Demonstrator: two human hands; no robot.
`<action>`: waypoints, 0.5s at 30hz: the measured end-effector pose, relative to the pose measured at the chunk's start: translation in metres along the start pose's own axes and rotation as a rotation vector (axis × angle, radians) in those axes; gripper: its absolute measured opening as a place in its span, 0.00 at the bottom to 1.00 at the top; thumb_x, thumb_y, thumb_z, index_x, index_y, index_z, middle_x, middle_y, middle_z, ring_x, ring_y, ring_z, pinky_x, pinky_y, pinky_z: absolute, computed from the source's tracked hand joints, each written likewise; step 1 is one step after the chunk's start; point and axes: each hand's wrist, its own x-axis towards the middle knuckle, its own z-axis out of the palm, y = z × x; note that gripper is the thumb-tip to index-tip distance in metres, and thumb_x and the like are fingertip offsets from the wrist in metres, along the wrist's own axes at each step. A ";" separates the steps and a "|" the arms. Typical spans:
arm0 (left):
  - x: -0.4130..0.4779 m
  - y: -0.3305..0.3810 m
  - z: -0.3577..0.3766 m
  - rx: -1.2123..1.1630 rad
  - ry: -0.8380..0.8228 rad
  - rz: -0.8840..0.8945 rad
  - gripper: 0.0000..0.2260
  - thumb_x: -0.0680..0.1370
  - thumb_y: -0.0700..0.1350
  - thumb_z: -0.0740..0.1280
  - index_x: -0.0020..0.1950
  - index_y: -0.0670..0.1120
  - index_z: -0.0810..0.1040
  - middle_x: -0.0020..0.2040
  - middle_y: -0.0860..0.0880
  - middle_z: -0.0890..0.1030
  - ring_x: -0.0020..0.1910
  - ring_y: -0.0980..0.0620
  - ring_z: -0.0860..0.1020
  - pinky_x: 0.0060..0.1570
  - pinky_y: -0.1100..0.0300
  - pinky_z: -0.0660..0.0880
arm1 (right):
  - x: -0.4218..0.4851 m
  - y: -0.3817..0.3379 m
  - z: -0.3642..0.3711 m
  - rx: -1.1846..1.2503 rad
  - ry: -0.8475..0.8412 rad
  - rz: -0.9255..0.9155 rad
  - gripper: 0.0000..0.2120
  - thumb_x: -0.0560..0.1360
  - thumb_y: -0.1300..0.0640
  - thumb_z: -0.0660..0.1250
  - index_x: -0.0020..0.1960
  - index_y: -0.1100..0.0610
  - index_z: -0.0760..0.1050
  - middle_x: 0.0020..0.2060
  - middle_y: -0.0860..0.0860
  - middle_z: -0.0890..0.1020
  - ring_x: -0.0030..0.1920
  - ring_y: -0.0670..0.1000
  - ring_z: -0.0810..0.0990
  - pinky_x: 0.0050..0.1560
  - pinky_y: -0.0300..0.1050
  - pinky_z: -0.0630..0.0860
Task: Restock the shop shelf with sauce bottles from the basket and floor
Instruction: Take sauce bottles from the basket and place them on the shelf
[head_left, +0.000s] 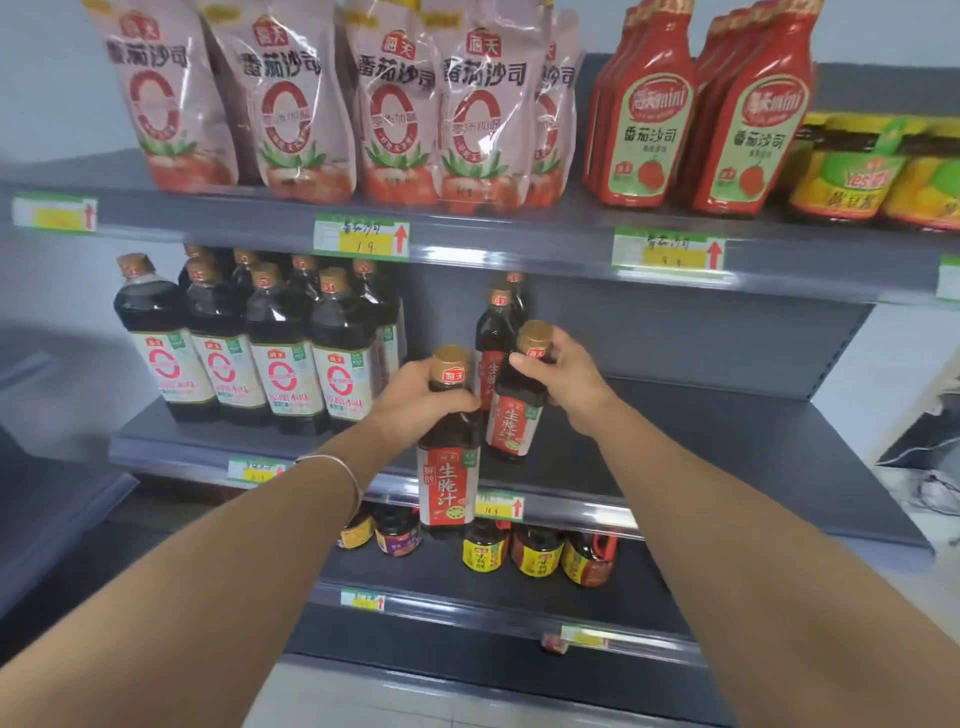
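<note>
**shelfwatcher:** ok so big picture, it's a grey shop shelf (727, 447) with several tiers. Top tier has pale tomato sauce pouches (311, 104) on the left, red squeeze bottles (696, 124) to their right, and yellow-green jars (857, 171) at the far right edge. Middle tier has a block of big dark bottles with white labels (244, 358) on the left; the right half of that tier is bare.

**aisle9:** and the hands?

**shelfwatcher:** both busy. The left hand (415, 400) is wrapped closed round the neck and shoulder of a dark sauce bottle with a red label (448, 467), upright, out in front of the middle tier's front edge, so it overlaps the price strip. Can't tell if its base touches anything. The right hand (566, 376) is closed round the gold cap and neck of a second red-label bottle (514, 421), which is upright and seems to sit on the middle tier, just right of the first one.

**aisle9:** anything behind those?

**shelfwatcher:** yep, a matching bottle (493, 332) further back, near the second one. Lower tier has small dark jars (535, 553) with yellow labels. There's a thin bracelet (337, 467) on the left wrist, and price tags (362, 240) on the shelf edges, too blurry to read.
</note>
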 end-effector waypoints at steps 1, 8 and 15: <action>0.006 -0.003 -0.002 0.002 0.001 -0.001 0.07 0.73 0.37 0.69 0.38 0.48 0.76 0.37 0.50 0.80 0.41 0.51 0.78 0.48 0.58 0.73 | 0.009 0.003 0.004 0.005 -0.004 0.008 0.15 0.75 0.61 0.68 0.61 0.54 0.71 0.57 0.54 0.79 0.54 0.52 0.78 0.44 0.38 0.74; 0.033 -0.019 -0.008 0.005 0.020 -0.045 0.07 0.71 0.38 0.70 0.37 0.49 0.77 0.40 0.48 0.81 0.47 0.45 0.80 0.54 0.52 0.74 | 0.053 0.017 0.018 -0.058 -0.093 0.049 0.15 0.76 0.58 0.68 0.62 0.56 0.72 0.56 0.52 0.79 0.56 0.52 0.77 0.47 0.42 0.74; 0.048 -0.024 0.009 -0.016 0.018 -0.055 0.04 0.65 0.42 0.73 0.35 0.49 0.79 0.38 0.48 0.82 0.45 0.45 0.81 0.56 0.50 0.75 | 0.071 0.023 0.016 -0.151 -0.122 0.065 0.16 0.76 0.55 0.67 0.61 0.54 0.68 0.60 0.54 0.78 0.61 0.55 0.77 0.63 0.55 0.74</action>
